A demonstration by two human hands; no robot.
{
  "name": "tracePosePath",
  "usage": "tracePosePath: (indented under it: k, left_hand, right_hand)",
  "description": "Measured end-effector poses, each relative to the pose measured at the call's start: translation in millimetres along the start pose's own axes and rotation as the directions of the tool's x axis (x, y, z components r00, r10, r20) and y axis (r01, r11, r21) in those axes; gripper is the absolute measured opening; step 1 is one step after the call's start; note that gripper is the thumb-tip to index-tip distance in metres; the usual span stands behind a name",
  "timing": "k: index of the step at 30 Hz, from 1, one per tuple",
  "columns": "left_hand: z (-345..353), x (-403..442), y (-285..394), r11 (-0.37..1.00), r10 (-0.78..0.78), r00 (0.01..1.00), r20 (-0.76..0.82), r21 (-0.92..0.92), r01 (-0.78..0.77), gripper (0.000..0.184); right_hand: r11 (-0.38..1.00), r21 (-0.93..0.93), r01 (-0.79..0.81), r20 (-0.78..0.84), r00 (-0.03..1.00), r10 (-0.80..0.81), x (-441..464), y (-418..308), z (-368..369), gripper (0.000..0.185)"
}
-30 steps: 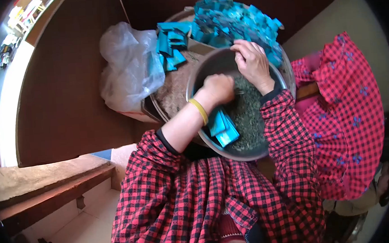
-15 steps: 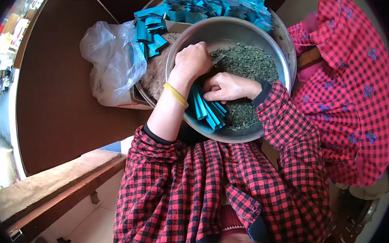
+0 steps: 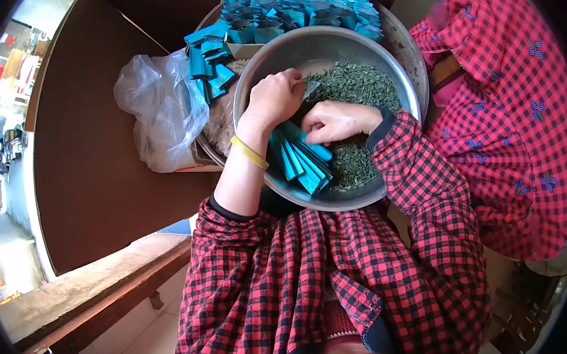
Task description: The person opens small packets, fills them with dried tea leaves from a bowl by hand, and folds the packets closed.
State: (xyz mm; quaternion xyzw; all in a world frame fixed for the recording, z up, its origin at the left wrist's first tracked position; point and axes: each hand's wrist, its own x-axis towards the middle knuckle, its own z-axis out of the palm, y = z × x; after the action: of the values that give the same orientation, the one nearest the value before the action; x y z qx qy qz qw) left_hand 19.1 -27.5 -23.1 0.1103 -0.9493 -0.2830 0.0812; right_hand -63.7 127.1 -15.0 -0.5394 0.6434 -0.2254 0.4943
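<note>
A steel bowl (image 3: 242, 94) holds dried green leaves (image 3: 362, 86), which look like loose tea. Several flat blue packets (image 3: 301, 166) lie fanned against the near left side inside it. My left hand (image 3: 277, 98), with a yellow band on the wrist, is closed over the bowl's left part. A small greyish, shiny piece (image 3: 312, 91) shows beside its fingertips; its kind is unclear. My right hand (image 3: 337, 120) is closed, its bent fingers pointing left at the upper ends of the packets. What lies between its fingers is hidden.
Many upright blue packets (image 3: 298, 11) stand in a box beyond the bowl, with loose blue packets (image 3: 209, 60) left of them. A clear plastic bag (image 3: 161, 113) hangs at the left. A checked red cloth (image 3: 503, 115) covers something at the right.
The view has shifted slightly. Both hands stay inside the bowl, with the right hand a little farther from the packets' upper ends. The greyish piece by my left fingertips looks different in shape.
</note>
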Motion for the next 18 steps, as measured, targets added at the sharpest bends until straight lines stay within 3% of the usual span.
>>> tracePosePath:
  k: [2,5,6,9,14,18]
  left_hand:
    - [-2,0,3,0.997,0.043,0.996,-0.081,-0.062,-0.049,0.028]
    - [-13,-1,15,0.949,0.039,0.996,-0.084,-0.308,-0.064,0.029]
    - [-14,0,15,0.950,0.052,0.995,-0.091,-0.302,-0.077,0.029]
    - [-14,0,15,0.908,0.416,0.851,-0.322,0.095,-0.408,0.037]
    - [-6,-6,27,0.878,0.479,0.833,-0.278,0.131,-0.461,0.050]
    - [-6,-5,26,0.868,0.476,0.832,-0.286,0.002,-0.496,0.060]
  right_hand:
    - [0.997,0.054,-0.048,-0.025,0.998,0.049,-3,4,-8,0.024]
    - [0.967,0.225,0.117,-0.405,0.914,-0.016,-8,16,-20,0.022]
    - [0.969,0.216,0.122,-0.416,0.909,-0.021,-12,18,-25,0.022]
    - [0.873,0.401,0.278,-0.667,0.742,0.070,-24,20,-40,0.020]
    - [0.851,0.437,0.291,-0.673,0.733,0.095,-28,31,-46,0.022]
    - [0.819,0.432,0.376,-0.685,0.728,0.027,-26,31,-44,0.025]
